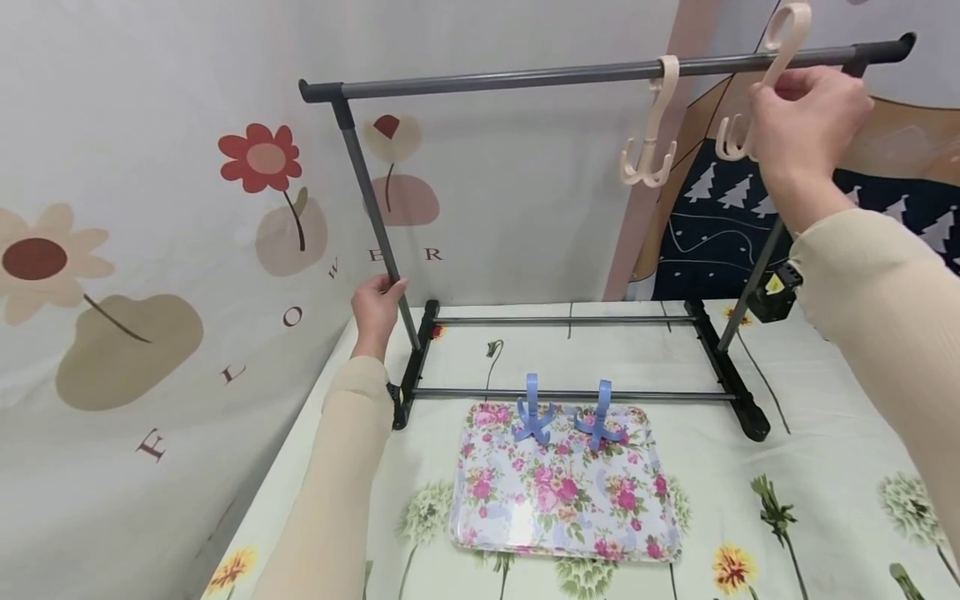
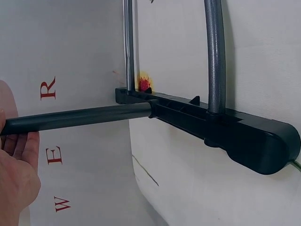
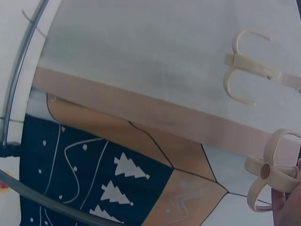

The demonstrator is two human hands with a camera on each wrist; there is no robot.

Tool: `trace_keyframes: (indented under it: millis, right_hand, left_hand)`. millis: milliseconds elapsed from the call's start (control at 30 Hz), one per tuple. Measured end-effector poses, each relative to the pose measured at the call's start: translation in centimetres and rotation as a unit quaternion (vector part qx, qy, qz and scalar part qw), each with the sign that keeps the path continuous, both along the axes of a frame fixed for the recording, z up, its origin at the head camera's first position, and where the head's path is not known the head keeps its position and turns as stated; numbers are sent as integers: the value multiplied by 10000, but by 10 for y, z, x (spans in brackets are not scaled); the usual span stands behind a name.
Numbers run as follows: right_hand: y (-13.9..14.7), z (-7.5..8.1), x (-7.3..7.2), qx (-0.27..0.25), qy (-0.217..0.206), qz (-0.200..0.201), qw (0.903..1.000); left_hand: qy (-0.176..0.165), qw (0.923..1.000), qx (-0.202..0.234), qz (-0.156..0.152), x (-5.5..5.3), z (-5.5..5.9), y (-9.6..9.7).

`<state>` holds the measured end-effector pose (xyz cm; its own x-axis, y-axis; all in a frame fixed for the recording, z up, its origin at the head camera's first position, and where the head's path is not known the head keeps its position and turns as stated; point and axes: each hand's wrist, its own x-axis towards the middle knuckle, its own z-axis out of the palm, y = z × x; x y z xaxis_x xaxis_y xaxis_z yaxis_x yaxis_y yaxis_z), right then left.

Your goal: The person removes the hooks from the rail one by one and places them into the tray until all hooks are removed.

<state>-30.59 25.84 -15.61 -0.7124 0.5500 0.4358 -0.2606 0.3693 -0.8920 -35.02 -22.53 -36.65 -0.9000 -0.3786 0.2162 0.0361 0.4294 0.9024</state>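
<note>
A dark grey hanging rack with a top bar (image 1: 495, 81) and black feet stands on the table. My left hand (image 1: 377, 312) grips its left post (image 1: 365, 179); in the left wrist view the fingers (image 2: 32, 150) wrap the same tube. Up at the right end of the bar, my right hand (image 1: 813, 125) pinches a cream multi-prong hook (image 1: 787, 37) by its stem. Its curved top rises above the bar and overlaps it in the head view. To the left of it, a second cream hook (image 1: 651, 125) hangs on the bar, prongs down.
A floral-patterned tray (image 1: 555, 500) lies in front of the rack on the flower-print tablecloth (image 1: 720, 508). Two blue hooks (image 1: 532, 417) rest at the tray's far edge, beside the rack's lower front bar (image 1: 465, 393). Printed fabric (image 1: 510, 192) hangs behind.
</note>
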Motion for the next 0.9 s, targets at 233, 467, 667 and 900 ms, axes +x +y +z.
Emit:
trace_keyframes:
  millis: [233,467,667,900]
  right_hand:
    - [-3,-11,6,65,76,204,9997]
    - [-11,-23,15,123,-73,401,9991]
    - [-16,-34,15,306,-173,576,9977]
    - [-29,-49,21,648,-243,876,9937]
  left_hand:
    - [79,10000,-18,3,0,1,-1]
    - [72,10000,-34,-16,-1,-1,-4]
    - [87,9999,-64,-6,0,-3,-7]
    - [73,9999,-56,43,0,-3,-9]
